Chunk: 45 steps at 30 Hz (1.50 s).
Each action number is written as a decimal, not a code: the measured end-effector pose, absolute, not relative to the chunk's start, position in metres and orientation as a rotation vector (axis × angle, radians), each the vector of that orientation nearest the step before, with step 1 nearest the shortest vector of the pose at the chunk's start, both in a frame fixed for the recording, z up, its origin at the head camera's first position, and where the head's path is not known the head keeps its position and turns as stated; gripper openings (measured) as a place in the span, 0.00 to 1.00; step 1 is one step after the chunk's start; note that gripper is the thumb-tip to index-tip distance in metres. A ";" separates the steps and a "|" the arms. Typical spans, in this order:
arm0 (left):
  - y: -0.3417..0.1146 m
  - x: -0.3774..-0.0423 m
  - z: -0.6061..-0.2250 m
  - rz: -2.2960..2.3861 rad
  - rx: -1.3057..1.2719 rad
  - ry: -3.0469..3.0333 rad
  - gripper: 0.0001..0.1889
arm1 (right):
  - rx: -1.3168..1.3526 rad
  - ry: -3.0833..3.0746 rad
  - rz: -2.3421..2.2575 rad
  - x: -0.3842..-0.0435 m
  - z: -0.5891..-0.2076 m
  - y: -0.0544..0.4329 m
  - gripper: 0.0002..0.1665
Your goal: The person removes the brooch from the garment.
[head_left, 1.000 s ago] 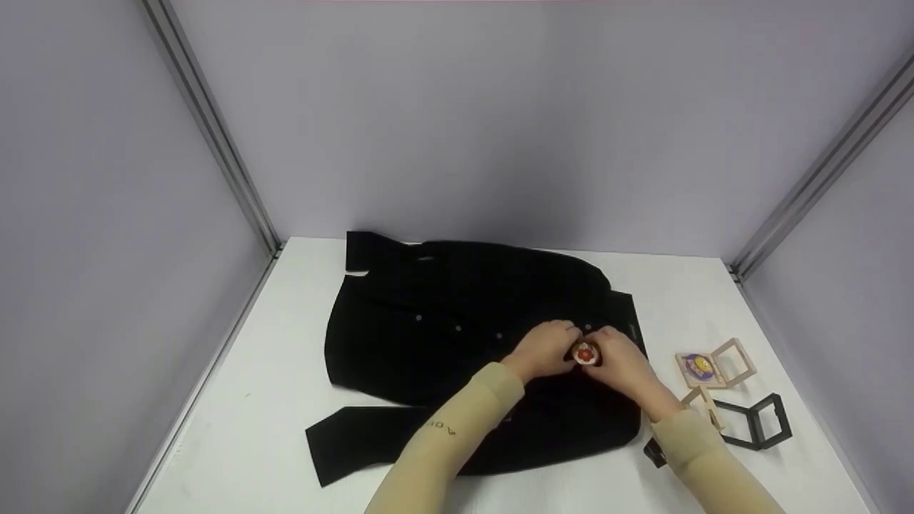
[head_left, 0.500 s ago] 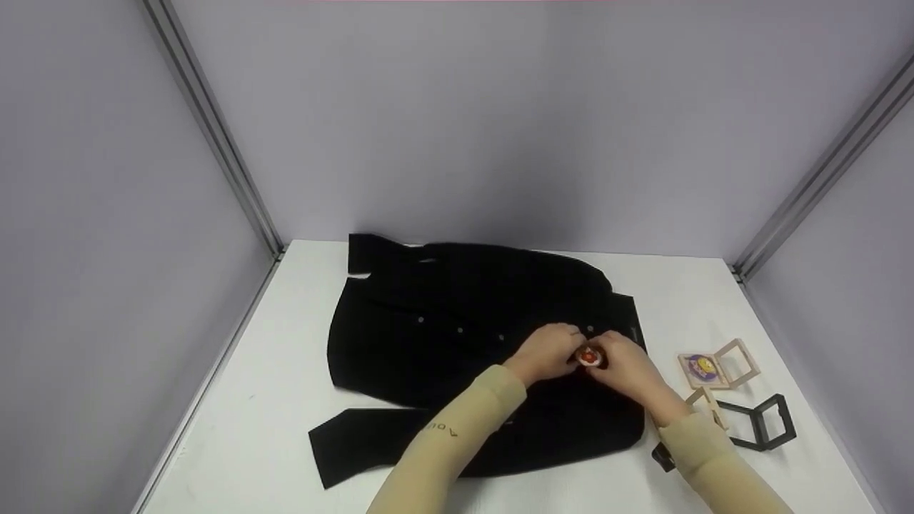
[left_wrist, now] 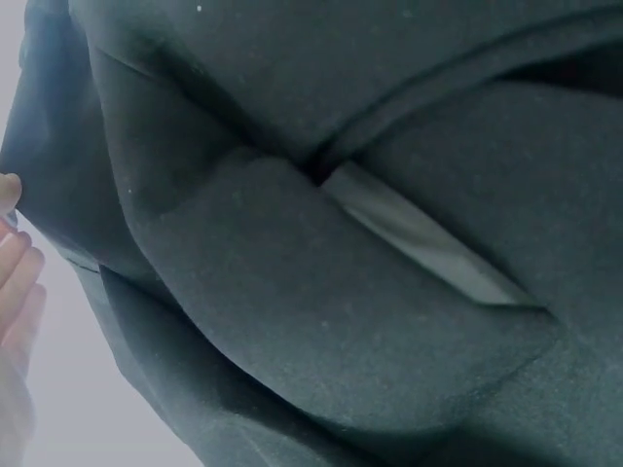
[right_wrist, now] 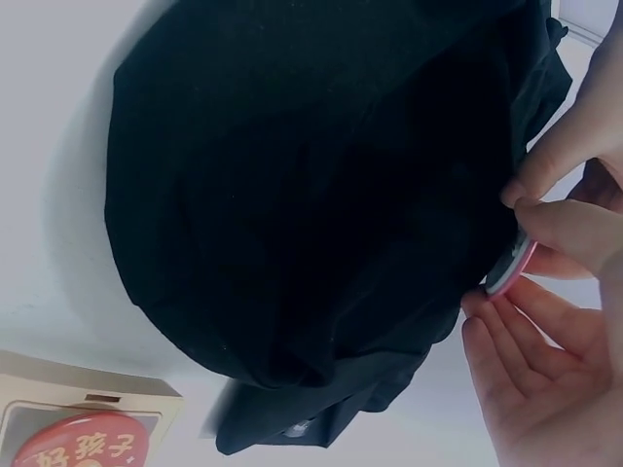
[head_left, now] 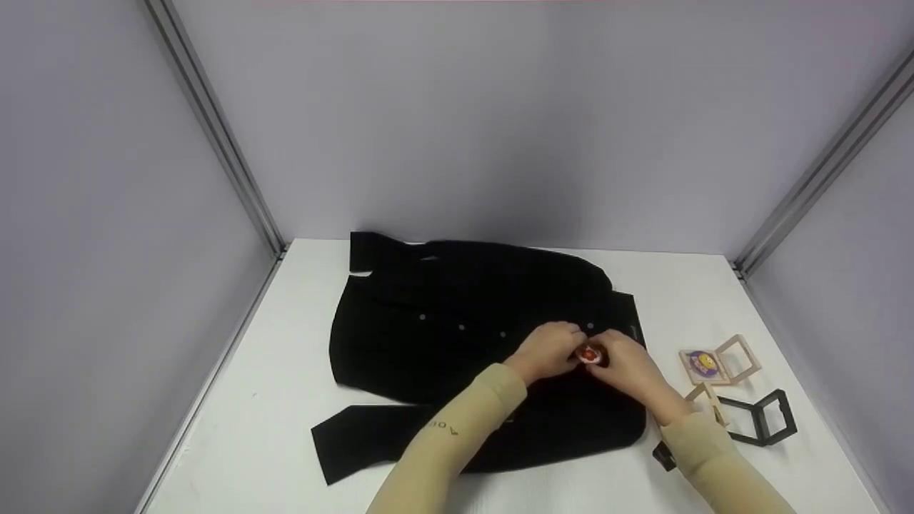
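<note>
Right now, the round red badge point(head_left: 590, 355) sits between the 2 hands, up against the front of the black jacket point(head_left: 485, 285), near its collar end. The right hand point(head_left: 625, 364), on the collar side of the badge, pinches it by the rim between thumb and fingers; the right wrist view shows it nearly edge-on, its pink rim against the jacket's cloth. The left hand point(head_left: 546, 351), on the hem side of the badge, has its fingers bent and nips the jacket's cloth right beside it; whether it also grips the badge I cannot tell.

Along the jacket's front, 4 pale buttons point(head_left: 461, 327) show: 3 toward the hem from the hands, 1 just past them toward the far side. The jacket lies spread on a white table point(head_left: 250, 428), 1 cuff point(head_left: 343, 439) toward the person.

Beyond the jacket's collar end stands an unfolded wooden frame point(head_left: 724, 371) with a purple and yellow badge point(head_left: 703, 364). Nearer the person, also past the collar, are a black frame point(head_left: 761, 422), unfolded, and, between it and the jacket, a 2nd wooden frame point(head_left: 716, 408), partly covered by the right sleeve point(head_left: 714, 457). Just beside the jacket's near shoulder, a dark object point(head_left: 664, 455) is half hidden.
</note>
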<state>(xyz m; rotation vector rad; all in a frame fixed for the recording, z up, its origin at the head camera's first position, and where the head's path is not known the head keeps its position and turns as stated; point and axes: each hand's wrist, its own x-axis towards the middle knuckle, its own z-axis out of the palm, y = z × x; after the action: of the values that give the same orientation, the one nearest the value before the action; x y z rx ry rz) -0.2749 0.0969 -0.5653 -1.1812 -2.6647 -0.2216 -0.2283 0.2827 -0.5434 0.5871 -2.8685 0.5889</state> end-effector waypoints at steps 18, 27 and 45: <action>0.102 -0.268 -0.564 -0.196 -1.141 -2.520 0.08 | 0.543 -2.802 0.421 -0.223 -0.545 0.285 0.08; 0.104 -0.268 -0.563 -0.191 -1.107 -2.488 0.08 | 0.584 -2.662 0.298 -0.223 -0.546 0.281 0.07; 0.104 -0.270 -0.563 -0.165 -1.105 -2.474 0.06 | 0.571 -2.601 0.184 -0.225 -0.553 0.272 0.17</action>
<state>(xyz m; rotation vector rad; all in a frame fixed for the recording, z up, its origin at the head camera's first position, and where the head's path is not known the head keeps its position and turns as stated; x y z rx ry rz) -0.2700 0.1045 -0.5627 -1.1049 -2.4744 -0.1650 -0.2250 0.2715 -0.5528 0.5706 -2.6010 0.1836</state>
